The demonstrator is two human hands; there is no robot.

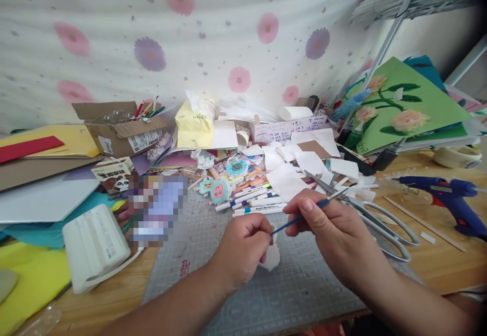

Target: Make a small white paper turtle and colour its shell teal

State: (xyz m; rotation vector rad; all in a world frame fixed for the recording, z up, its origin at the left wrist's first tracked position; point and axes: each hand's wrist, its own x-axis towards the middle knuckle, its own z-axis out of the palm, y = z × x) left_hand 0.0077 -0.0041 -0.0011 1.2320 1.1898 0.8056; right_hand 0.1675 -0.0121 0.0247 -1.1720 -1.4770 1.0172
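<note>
A flower-printed cloth hangs behind a crowded wooden desk, and a grey cutting mat serves as the only flat working patch. Over the mat's middle, the left hand closes around a small white cut-out piece, pinching it just above the mat so its face turns toward the other hand. The right hand, just right of that piece, grips a thin blue-handled brush between thumb and fingers like a pen; which end meets the piece I cannot tell.

Beyond the mat's far edge lie a row of marker pens and loose white paper scraps, close enough to crowd any forward reach. Large scissors rest at the mat's right edge, right beside the brush hand, with a blue glue gun further right. A white box-like device sits off the mat's left edge. Open room remains only on the mat's near part.
</note>
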